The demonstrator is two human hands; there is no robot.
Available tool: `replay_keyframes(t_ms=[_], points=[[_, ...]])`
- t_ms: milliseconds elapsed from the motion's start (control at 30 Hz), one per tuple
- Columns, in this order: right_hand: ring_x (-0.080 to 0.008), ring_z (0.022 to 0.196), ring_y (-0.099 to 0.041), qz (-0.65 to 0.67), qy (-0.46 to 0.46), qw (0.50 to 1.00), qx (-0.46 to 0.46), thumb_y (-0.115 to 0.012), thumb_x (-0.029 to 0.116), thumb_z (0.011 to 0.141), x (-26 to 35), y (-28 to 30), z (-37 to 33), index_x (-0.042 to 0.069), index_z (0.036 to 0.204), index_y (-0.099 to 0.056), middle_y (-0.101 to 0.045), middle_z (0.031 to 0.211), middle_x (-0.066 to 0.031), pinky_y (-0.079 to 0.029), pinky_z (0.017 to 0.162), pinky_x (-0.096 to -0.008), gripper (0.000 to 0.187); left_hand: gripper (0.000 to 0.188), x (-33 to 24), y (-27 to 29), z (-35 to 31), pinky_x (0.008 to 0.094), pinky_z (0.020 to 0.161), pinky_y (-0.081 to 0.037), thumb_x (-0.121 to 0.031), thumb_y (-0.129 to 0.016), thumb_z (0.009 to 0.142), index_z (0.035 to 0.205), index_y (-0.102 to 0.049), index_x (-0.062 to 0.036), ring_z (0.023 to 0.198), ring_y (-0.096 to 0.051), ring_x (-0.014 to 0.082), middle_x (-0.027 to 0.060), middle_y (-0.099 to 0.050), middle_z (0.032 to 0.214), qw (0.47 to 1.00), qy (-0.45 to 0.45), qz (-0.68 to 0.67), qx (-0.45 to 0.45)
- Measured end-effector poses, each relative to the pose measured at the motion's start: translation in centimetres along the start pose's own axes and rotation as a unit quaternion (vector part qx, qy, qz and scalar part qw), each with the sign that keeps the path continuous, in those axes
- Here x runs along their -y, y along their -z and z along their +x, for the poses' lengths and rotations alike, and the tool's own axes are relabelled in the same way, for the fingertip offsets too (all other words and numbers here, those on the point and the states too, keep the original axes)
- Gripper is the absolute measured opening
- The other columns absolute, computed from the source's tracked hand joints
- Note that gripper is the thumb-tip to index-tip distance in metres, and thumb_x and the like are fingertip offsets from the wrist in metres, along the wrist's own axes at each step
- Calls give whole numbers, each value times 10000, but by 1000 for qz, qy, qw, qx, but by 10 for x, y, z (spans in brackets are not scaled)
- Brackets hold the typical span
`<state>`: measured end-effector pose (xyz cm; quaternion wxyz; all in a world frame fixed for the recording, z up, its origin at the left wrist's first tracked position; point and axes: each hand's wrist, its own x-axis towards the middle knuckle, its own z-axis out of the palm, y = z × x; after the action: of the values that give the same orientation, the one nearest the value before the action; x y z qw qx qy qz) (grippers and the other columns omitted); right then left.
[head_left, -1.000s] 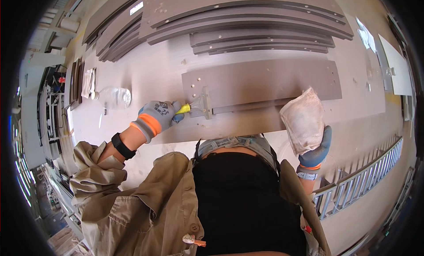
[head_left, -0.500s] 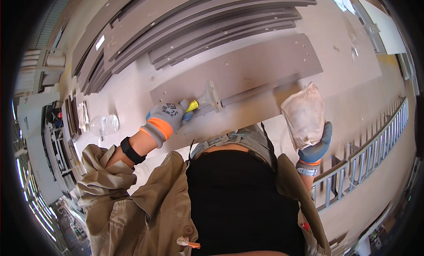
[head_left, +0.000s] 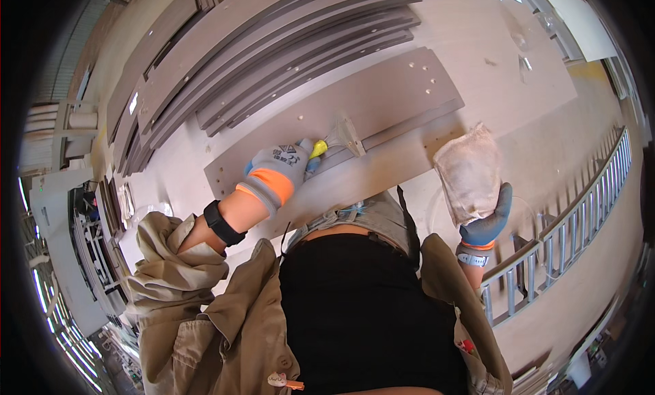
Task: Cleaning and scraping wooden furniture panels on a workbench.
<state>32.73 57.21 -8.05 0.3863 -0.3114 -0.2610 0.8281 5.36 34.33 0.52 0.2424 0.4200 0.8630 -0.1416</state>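
At right, the blue-gloved right hand [head_left: 488, 221] is clutching a stained whitish cloth pad [head_left: 471, 171]; near centre, the grey-gloved left hand [head_left: 285, 164] is gripping a yellow-handled, flare-headed tool [head_left: 336, 137], its head extending rightward over a flat grey-brown board [head_left: 389, 95].

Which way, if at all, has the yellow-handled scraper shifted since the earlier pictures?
Yes, rightward: against the single grey-brown board in front of the stacks, the yellow-handled scraper went from near its left end to around its middle.

Head-worn fisheye, aimed down past the shirt [head_left: 361, 306], pretty close over the left hand [head_left: 283, 164] and right hand [head_left: 488, 221].
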Motion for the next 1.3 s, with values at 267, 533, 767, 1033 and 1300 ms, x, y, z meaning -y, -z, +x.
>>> replay_keyframes(t_ms=[267, 533, 767, 1033, 1300], points=[[-253, 1129, -532, 11, 16, 1000, 21, -329, 351, 987, 8, 0, 13, 3, 1225, -497, -534, 1251, -129, -443, 962, -410, 454, 323, -51, 33, 44, 463, 688, -492, -351, -418, 926, 1093, -498, -86, 776, -639, 358, 169, -655, 842, 1000, -17, 2, -26], [-274, 1170, -503, 124, -39, 992, 6, -336, 370, 973, 4, 14, 16, 6, 1241, -491, -528, 1266, -137, -401, 1001, -435, 478, 320, -99, 54, 93, 449, 769, -474, -334, -442, 908, 1066, -537, -73, 901, -615, 364, 193, -639, 953, 994, -55, -34, -87], [-280, 1163, -509, 219, -71, 973, 13, -363, 382, 958, 7, 9, 8, 12, 1236, -499, -536, 1257, -137, -383, 1012, -453, 482, 328, -128, 76, 128, 471, 741, -498, -323, -476, 882, 1022, -609, -58, 906, -627, 362, 171, -649, 1002, 997, -35, -40, -58], [-298, 1215, -468, 203, -48, 978, -3, -369, 407, 953, 8, 3, -6, 8, 1310, -430, -487, 1317, -150, -370, 1028, -472, 539, 378, -118, 86, 167, 409, 704, -491, -369, -504, 886, 1034, -573, -28, 794, -644, 314, 174, -657, 864, 958, -86, -212, -174], [-261, 1204, -476, 10, 4, 999, 49, -405, 384, 953, 8, -38, 16, 6, 1331, -409, -482, 1313, -138, -402, 1006, -432, 535, 310, 26, 14, 39, 240, 582, -460, -327, -584, 900, 996, -536, -36, 634, -530, 89, 12, -541, 748, 840, -96, -529, -69]])
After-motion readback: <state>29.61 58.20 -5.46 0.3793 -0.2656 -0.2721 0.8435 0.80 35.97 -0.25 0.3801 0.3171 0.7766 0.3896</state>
